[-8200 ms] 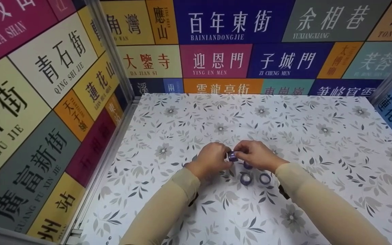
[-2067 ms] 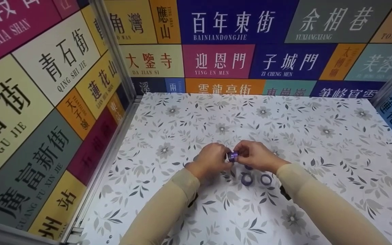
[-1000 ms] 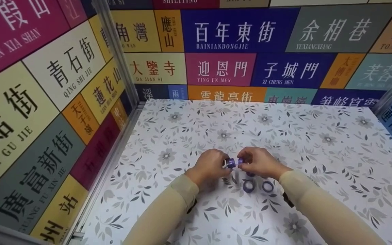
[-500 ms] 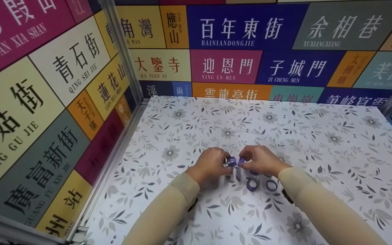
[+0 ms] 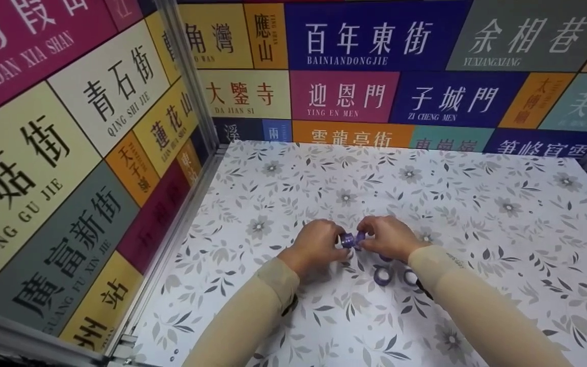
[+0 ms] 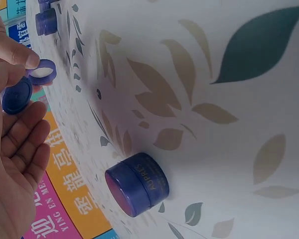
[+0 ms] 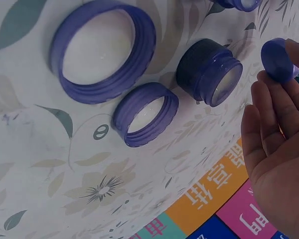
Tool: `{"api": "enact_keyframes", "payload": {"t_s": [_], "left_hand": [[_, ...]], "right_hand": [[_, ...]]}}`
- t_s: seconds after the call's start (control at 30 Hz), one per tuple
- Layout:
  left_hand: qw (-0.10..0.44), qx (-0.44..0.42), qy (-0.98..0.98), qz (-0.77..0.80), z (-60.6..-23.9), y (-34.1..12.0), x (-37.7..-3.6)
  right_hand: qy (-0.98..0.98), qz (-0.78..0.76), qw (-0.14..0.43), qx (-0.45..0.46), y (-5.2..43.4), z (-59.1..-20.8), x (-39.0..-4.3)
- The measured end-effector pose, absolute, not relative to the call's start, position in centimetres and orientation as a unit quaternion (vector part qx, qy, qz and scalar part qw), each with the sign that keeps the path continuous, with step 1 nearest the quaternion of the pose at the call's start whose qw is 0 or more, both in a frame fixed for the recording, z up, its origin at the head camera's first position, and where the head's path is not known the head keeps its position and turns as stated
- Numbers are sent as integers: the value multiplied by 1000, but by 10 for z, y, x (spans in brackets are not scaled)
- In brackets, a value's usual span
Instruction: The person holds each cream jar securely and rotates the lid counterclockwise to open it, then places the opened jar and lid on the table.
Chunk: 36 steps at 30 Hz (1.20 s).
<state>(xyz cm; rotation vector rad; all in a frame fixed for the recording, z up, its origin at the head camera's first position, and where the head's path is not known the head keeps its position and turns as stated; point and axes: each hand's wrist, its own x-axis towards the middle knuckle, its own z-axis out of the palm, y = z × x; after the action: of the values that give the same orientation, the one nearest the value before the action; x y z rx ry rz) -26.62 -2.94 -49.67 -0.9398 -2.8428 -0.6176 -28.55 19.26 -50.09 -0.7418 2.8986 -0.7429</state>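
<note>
Since a moment ago our hands have parted slightly: left hand [image 5: 318, 243] pinches the small purple jar [image 5: 347, 240], right hand [image 5: 388, 236] pinches its lid [image 7: 278, 59], both above the floral table [image 5: 477, 214]. Risk: fingertip grip slips, lid drops among loose lids [image 7: 145, 113].

The purple jar [image 6: 137, 183] looks like glossy translucent plastic; the lids [image 7: 145, 121] are ridged plastic. The bench [image 5: 477, 204] wears a smooth, matt leaf-printed covering.

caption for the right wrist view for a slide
Right hand pinches a small purple plastic jar above two purple lids on floral tablecloth.
</note>
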Motion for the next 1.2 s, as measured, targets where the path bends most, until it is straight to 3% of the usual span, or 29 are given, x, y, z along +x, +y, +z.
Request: {"api": "enact_keyframes", "payload": {"t_s": [1.2], "left_hand": [[27,-294,-931,-213,-503,-38,-271]], "right_hand": [[947,-202,50,-246,192,-508,-295]]}}
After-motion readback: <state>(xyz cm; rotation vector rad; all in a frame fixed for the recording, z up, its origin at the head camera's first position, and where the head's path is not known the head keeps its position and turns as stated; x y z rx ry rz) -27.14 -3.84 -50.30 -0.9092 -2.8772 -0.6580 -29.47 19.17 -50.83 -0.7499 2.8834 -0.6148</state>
